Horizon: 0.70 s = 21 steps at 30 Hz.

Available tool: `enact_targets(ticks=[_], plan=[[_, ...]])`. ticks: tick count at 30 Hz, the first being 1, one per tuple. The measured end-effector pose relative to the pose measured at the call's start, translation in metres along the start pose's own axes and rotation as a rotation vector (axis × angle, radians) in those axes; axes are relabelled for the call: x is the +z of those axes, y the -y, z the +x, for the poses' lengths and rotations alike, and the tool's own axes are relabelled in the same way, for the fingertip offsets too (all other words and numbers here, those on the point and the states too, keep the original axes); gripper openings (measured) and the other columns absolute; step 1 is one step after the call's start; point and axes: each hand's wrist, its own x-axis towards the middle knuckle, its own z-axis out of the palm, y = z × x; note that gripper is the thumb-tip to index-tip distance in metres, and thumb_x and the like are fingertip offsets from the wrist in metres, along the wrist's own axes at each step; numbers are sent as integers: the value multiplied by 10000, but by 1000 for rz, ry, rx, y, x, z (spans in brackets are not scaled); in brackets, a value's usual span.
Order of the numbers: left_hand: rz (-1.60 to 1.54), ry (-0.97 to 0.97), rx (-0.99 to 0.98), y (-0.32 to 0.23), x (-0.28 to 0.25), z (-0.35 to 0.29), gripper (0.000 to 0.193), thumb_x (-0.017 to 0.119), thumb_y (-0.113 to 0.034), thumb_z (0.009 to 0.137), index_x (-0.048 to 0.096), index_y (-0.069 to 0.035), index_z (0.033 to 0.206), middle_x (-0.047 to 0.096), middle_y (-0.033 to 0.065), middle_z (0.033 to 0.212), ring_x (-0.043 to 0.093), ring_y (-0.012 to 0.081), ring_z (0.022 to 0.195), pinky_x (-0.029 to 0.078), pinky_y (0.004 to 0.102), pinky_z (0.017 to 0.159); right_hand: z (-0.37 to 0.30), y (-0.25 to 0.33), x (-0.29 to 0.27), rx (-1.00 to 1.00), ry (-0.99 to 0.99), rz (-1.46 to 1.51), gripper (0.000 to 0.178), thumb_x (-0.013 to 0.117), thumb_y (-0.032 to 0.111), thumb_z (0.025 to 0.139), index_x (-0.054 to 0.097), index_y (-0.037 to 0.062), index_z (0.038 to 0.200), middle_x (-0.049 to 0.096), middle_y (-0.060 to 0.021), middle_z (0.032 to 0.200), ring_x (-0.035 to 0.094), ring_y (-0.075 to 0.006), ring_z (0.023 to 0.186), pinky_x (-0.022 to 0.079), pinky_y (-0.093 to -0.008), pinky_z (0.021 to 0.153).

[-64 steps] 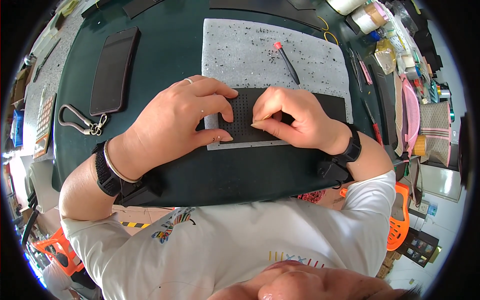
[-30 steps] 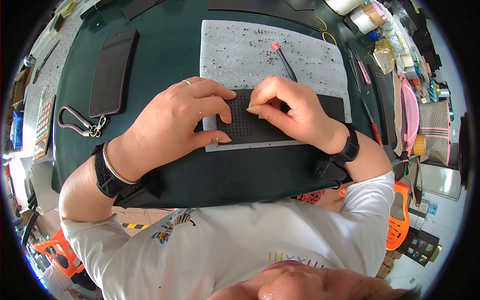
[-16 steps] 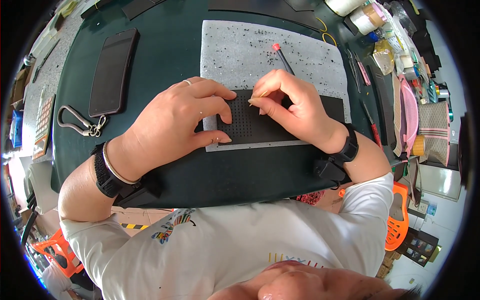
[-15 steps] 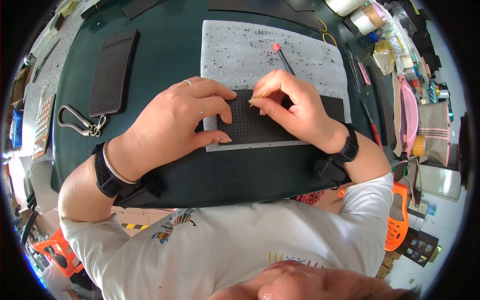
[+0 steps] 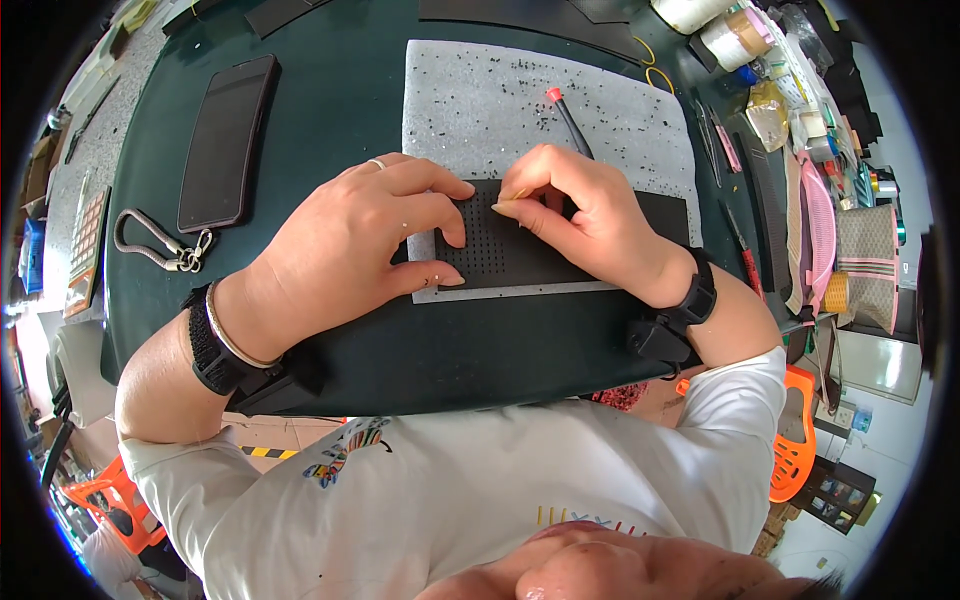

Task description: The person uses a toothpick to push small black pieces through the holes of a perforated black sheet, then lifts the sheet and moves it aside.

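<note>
A flat black sheet (image 5: pixel 535 264) with rows of small holes at its left end lies on a white foam mat (image 5: pixel 470 120) strewn with tiny black bits. My left hand (image 5: pixel 350 235) rests on the sheet's left end, fingers curved and apart, holding nothing. Over the holes, my right hand (image 5: pixel 590 215) pinches a thin yellowish stick (image 5: pixel 518 194) between thumb and forefinger. Its lower tip is hidden by the fingers, so I cannot tell whether it touches the sheet. Just beyond that hand lies a dark pen-like tool (image 5: pixel 570 125) with a red end.
On the dark green table (image 5: pixel 330 130) a phone (image 5: pixel 228 145) and a coiled strap with a clasp (image 5: pixel 150 240) lie at left. Tweezers (image 5: pixel 708 140) and a red-handled tool (image 5: pixel 748 255) are at right, near rolls of tape (image 5: pixel 735 38). More black sheets (image 5: pixel 520 14) lie at the far edge.
My right fingertips have shifted slightly left, and the stick between them shows less of its length and lies flatter. My left hand and the sheet have stayed put.
</note>
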Motion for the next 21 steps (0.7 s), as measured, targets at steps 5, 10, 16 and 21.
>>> enact_targets(ticks=[5, 10, 16, 21], plan=[[-3, 4, -10, -2, -1, 0, 326, 916, -163, 720, 714, -96, 967, 700, 76, 1287, 658, 309, 1165, 553, 418, 974, 3, 1, -1, 6, 17, -47, 131, 732, -6, 969, 629, 40, 1037, 705, -39, 999, 635, -86, 736, 512, -231, 652], [-14, 1, -15, -2, -1, 1, 319, 916, -157, 722, 719, -96, 966, 701, 77, 1284, 658, 310, 1163, 556, 417, 972, 3, 0, 3, 34, -62, 38, 115, 721, -5, 979, 624, 39, 1023, 699, -39, 996, 649, -83, 734, 513, -223, 649], [-12, -1, -8, -1, -1, 1, 322, 916, -158, 722, 719, -95, 968, 701, 78, 1284, 657, 312, 1167, 558, 416, 973, 5, -1, 2, 66, -28, 13, 103, 705, -1, 995, 615, 36, 1029, 694, -40, 1000, 647, -75, 730, 513, -224, 645], [-7, 5, -15, -2, -1, 1, 323, 916, -157, 722, 718, -93, 969, 701, 78, 1287, 656, 312, 1170, 558, 415, 973, 6, -3, 2, 66, -28, 0, 99, 693, 3, 1007, 606, 35, 1043, 692, -42, 1006, 645, -73, 727, 513, -223, 646]])
